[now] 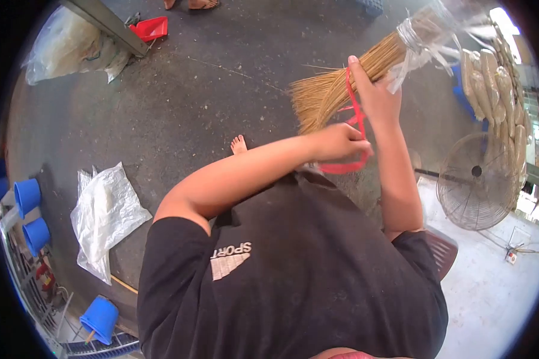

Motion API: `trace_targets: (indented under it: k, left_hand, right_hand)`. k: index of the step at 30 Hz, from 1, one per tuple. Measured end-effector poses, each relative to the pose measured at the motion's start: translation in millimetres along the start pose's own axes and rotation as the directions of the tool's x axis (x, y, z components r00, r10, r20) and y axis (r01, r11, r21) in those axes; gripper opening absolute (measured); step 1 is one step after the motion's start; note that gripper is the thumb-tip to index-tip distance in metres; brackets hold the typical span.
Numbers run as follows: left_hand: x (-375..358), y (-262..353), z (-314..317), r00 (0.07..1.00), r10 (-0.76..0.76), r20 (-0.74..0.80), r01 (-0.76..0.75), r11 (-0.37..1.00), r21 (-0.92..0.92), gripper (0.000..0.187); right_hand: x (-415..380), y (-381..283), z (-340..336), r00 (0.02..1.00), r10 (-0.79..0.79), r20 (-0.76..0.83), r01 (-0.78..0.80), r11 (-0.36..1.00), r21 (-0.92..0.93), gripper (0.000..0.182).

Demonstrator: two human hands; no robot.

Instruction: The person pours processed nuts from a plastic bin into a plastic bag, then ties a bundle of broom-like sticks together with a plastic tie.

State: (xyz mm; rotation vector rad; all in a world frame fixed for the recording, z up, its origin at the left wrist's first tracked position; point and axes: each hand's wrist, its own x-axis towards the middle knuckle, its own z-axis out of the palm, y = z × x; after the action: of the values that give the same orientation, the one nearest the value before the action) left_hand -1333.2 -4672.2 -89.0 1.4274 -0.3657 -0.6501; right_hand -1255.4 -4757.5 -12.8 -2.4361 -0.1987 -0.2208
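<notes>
My right hand (380, 99) is closed around a bundle of straw broom bristles (317, 96), one finger lying along its side. White plastic tape (412, 36) binds the upper part of the bundle, with loose ends hanging down. A red plastic strip (358, 110) runs beside the bristles and down to my left hand (341, 143), whose curled fingers grip it. Part of that strip loops below the left hand. The left hand is slightly blurred, and most of the right hand's fingers are hidden behind the straw.
A standing fan (477, 173) is at the right, near wrapped bundles (491, 84). White plastic sheeting (105, 215) lies on the dark floor at left. Blue buckets (100, 319) line the left side. A red dustpan (150, 28) sits by a metal post (105, 24). Another person's feet (202, 3) show at the top.
</notes>
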Motion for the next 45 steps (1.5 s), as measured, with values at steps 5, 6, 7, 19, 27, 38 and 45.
trace_targets:
  k: [5, 6, 7, 19, 27, 38, 45]
  left_hand:
    - [36.1, -21.1, -1.7, 0.988, -0.065, -0.139, -0.025, 0.826, -0.563, 0.026]
    - [36.9, -21.9, -5.9, 0.967, -0.102, -0.232, -0.070, 0.774, -0.629, 0.027]
    - [35.6, -27.1, -15.4, 0.951, -0.121, -0.284, -0.092, 0.766, -0.636, 0.027]
    - [68.5, -37.5, -98.2, 0.663, 0.277, -0.695, -0.737, 0.407, -0.540, 0.040]
    - [22.5, 6.6, -157.7, 0.253, 0.786, -0.564, -0.555, 0.595, 0.581, 0.067]
    - [-6.7, 13.8, -141.8, 0.437, 0.873, -0.217, -0.551, 0.450, 0.703, 0.045]
    - [-112.1, -38.6, -135.3, 0.937, -0.337, -0.096, 0.345, 0.934, 0.093, 0.056]
  right_hand:
    - [-1.1, -50.5, 0.7, 0.996, 0.086, -0.012, -0.076, 0.928, 0.366, 0.032]
    - [-3.2, -58.0, -5.6, 0.992, 0.122, 0.033, -0.124, 0.884, 0.451, 0.033]
    - [-2.3, -61.1, -12.8, 0.984, 0.170, 0.044, -0.174, 0.903, 0.392, 0.035]
    - [-3.5, -76.7, -60.3, 0.864, 0.025, 0.503, -0.327, 0.787, 0.523, 0.033]
    - [-6.8, -16.3, -37.7, 0.842, -0.294, 0.452, -0.181, 0.635, 0.751, 0.051]
    - [-38.0, -2.5, 24.0, 0.850, -0.386, 0.358, -0.424, -0.098, 0.901, 0.044]
    - [-36.1, -10.8, 35.1, 0.838, -0.331, 0.434, -0.394, 0.184, 0.901, 0.032]
